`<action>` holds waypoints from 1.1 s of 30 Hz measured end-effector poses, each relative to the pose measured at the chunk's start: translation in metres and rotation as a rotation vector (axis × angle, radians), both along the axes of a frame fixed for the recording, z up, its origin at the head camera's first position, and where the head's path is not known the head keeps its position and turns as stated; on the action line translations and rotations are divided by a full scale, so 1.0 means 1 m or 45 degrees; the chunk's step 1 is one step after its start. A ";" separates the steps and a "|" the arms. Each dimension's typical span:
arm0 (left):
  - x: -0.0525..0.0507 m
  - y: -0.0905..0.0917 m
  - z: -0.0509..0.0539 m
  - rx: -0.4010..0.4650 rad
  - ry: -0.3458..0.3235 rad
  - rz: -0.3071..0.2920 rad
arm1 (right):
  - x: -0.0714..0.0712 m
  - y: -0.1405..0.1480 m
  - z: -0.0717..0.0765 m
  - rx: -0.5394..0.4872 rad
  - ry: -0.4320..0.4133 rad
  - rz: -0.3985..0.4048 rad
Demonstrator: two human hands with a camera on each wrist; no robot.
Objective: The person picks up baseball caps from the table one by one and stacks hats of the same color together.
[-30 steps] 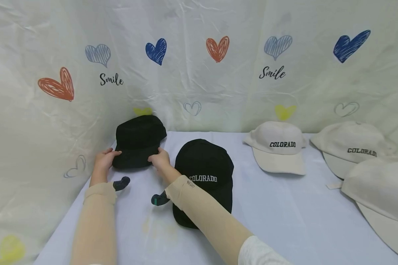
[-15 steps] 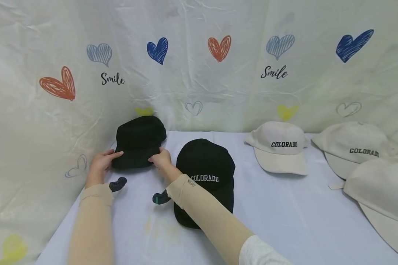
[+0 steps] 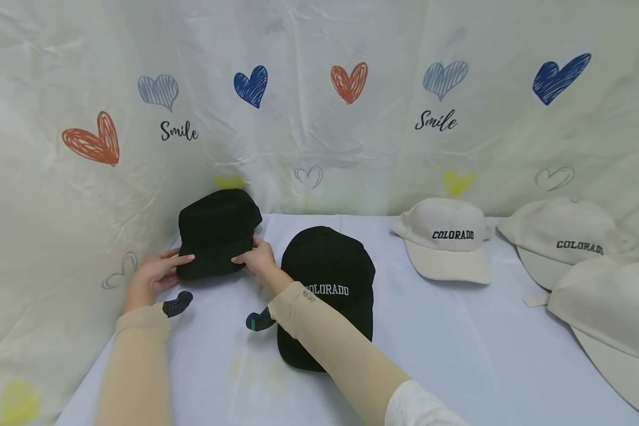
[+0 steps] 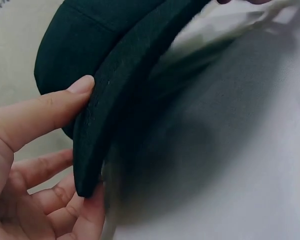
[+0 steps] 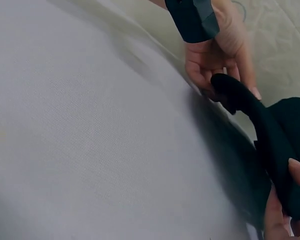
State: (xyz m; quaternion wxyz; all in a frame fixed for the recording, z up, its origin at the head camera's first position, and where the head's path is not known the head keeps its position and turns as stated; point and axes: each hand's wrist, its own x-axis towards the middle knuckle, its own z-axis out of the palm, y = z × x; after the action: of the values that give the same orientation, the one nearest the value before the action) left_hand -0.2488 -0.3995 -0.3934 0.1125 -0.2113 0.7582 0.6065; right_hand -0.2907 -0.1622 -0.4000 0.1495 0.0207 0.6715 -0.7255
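A black cap (image 3: pixel 218 228) at the back left of the white-covered table is held by its brim between both hands. My left hand (image 3: pixel 153 275) pinches the brim's left end; in the left wrist view, the left hand (image 4: pixel 40 150) has its thumb on top of the brim (image 4: pixel 107 100) and its fingers beneath. At the brim's right end my right hand (image 3: pixel 257 258) grips with the thumb in front. The right wrist view shows both hands on the cap (image 5: pixel 275 135), its brim tilted above the cloth.
A second black cap (image 3: pixel 327 260) lettered COLORADO lies under my right forearm. To the right are three cream caps, one (image 3: pixel 447 236) at the back, another (image 3: pixel 564 234) beside it and one (image 3: pixel 612 307) nearer. A patterned curtain (image 3: pixel 298 136) hangs behind the table (image 3: pixel 436 355).
The held cap has moved slightly left and toward me. My left hand has shifted left and lower with it, its fingers now visible under the brim.
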 end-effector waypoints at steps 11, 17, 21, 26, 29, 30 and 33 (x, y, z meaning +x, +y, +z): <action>0.005 0.001 0.011 0.176 0.067 0.098 | 0.002 0.003 0.013 0.009 0.033 0.022; 0.006 0.005 0.021 0.179 0.093 0.127 | 0.003 0.006 0.020 0.030 0.048 0.026; 0.008 0.008 0.029 0.213 0.120 0.137 | 0.005 0.010 0.027 0.022 0.081 0.040; 0.011 0.013 0.039 0.269 0.145 0.169 | 0.006 0.015 0.038 0.022 0.131 0.067; 0.012 0.017 0.044 0.359 0.162 0.184 | 0.007 0.020 0.045 0.022 0.152 0.070; 0.012 0.019 0.046 0.395 0.167 0.185 | 0.007 0.021 0.047 0.022 0.156 0.067; 0.012 0.025 0.048 0.502 0.187 0.208 | 0.010 0.027 0.051 0.019 0.154 0.068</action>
State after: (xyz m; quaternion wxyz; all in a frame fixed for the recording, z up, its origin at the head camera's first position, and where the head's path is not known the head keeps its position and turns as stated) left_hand -0.2364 -0.3743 -0.3452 0.0468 -0.2011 0.6117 0.7637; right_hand -0.2812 -0.1351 -0.3490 0.1277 -0.0399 0.6850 -0.7162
